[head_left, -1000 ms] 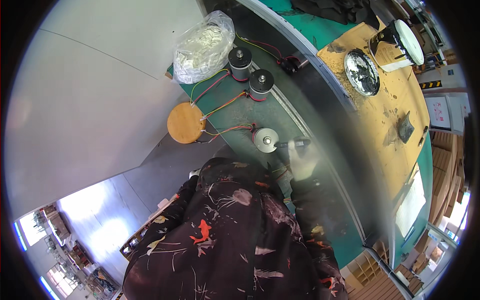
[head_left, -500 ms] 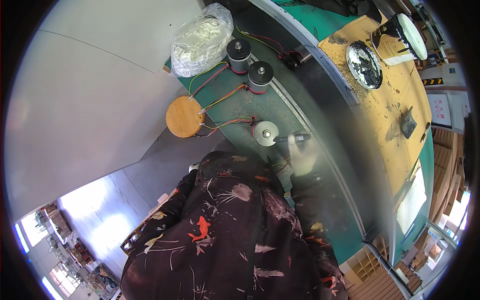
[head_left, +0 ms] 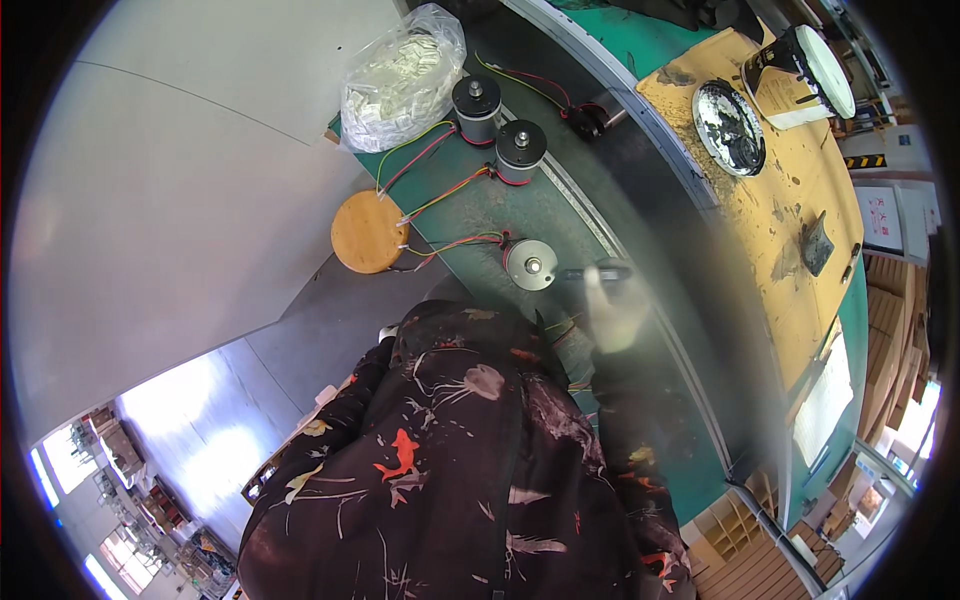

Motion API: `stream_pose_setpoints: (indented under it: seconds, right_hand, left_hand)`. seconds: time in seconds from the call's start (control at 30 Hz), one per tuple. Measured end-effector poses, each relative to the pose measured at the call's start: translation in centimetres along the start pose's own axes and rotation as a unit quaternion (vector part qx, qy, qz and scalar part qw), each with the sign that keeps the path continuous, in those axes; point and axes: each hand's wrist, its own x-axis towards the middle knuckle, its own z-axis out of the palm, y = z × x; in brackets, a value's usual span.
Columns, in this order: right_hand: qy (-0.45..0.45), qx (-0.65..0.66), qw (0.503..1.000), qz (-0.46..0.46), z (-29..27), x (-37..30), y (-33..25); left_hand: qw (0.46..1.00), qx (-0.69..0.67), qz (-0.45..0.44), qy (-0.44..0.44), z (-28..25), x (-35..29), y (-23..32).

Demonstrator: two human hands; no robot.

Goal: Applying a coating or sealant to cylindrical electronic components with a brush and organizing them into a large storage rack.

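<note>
The person's right hand (head_left: 615, 315) is gripping a dark pen-like tool (head_left: 598, 272), its tip just right of a small silver motor (head_left: 529, 265) that is lying on the green bench (head_left: 470, 205). Two dark motors (head_left: 497, 125) are standing farther off, beside a round wooden disc (head_left: 367, 232).

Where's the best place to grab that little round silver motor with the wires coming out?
Probably grip the silver motor around its round side wall, coming from above. It lies with its flat face and small shaft up, so the rim is open. Its coloured wires leave on the left; the right hand holds a dark tool on the right.
</note>
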Motion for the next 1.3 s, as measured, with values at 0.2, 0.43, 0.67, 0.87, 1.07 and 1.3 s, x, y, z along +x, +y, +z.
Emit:
stream_pose_setpoints:
  seconds: [0.2,0.43,0.67,0.87,1.07,1.3]
  right_hand:
    - [0.175,0.003,0.982,-0.068,-9.4,8.7,-5.4]
    - [0.231,0.046,0.971,-0.044,-14.2,17.8,-5.2]
    - [0.186,-0.082,0.979,-0.007,-13.3,19.1,-4.6]
    - [0.221,0.054,0.973,-0.041,-9.1,9.4,-9.3]
    - [0.03,0.021,0.999,0.035,-0.5,-2.5,-5.6]
    - [-0.031,0.067,0.986,0.151,2.7,-5.5,-3.3]
  left_hand:
    - [0.998,0.063,-0.01,0.006,1.9,-2.1,3.5]
    - [0.995,0.097,-0.001,0.026,1.2,-3.1,5.7]
    - [0.992,0.118,0.006,0.052,1.1,-3.6,4.4]
    - [0.983,0.184,0.011,0.024,3.0,-3.7,5.4]
    - [0.997,0.071,-0.008,0.002,2.1,0.0,2.1]
    - [0.988,0.15,-0.017,0.041,2.7,-2.6,3.7]
